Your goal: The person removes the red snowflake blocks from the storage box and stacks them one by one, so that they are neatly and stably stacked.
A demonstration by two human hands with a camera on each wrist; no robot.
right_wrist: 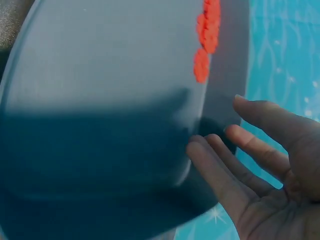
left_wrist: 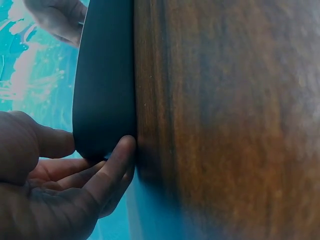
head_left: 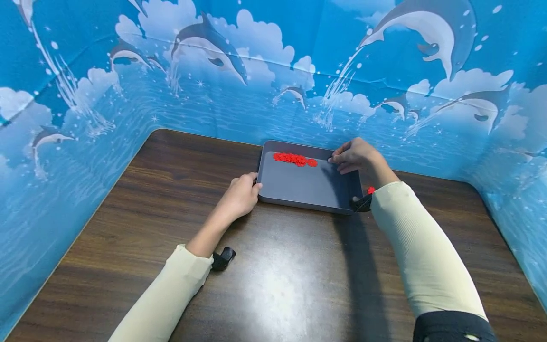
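A grey rectangular tray (head_left: 295, 185) lies on the table. Along its far side sits a row of small flat red discs with notched edges (head_left: 290, 158). My left hand (head_left: 241, 195) grips the tray's left side near the front corner; in the left wrist view its thumb and fingers close about that corner. Over the far right corner hovers my right hand (head_left: 358, 156). In the right wrist view its fingers (right_wrist: 215, 175) are extended and hold nothing, with the fingertips close to the tray's inner wall and the row's end disc (right_wrist: 201, 66) a little beyond them.
One more red piece (head_left: 370, 190) shows just right of the tray, beside the right wrist's black strap (head_left: 361, 204). The brown wood-grain table (head_left: 171, 190) meets a blue dolphin-print cloth (head_left: 256, 104) behind the tray and at both sides.
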